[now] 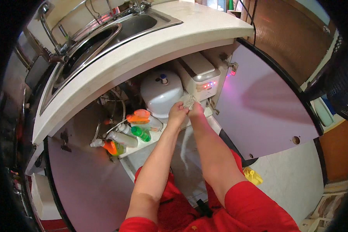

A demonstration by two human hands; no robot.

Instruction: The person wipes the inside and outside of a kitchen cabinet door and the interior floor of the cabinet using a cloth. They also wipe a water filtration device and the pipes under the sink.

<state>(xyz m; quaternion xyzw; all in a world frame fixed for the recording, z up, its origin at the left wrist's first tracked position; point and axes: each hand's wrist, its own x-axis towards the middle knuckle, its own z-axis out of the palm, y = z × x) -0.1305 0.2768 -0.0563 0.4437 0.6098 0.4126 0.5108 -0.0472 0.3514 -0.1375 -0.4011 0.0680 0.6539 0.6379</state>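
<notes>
Both hands meet around a bundled off-white cloth in the opening of the cupboard under a sink. My left hand grips its left side and my right hand its right side; the fingertips are partly hidden. Just behind the cloth stand a round white pressure tank with a blue-topped valve and a white appliance with lit red and blue indicators. Left of the hands, an orange-headed spray bottle, a green-capped bottle and several other bottles are grouped on the cupboard floor.
Two cupboard doors stand open, one on the left, one on the right. Overhead is the countertop edge with a steel sink. Hoses hang at the back left. A yellow object lies on the floor.
</notes>
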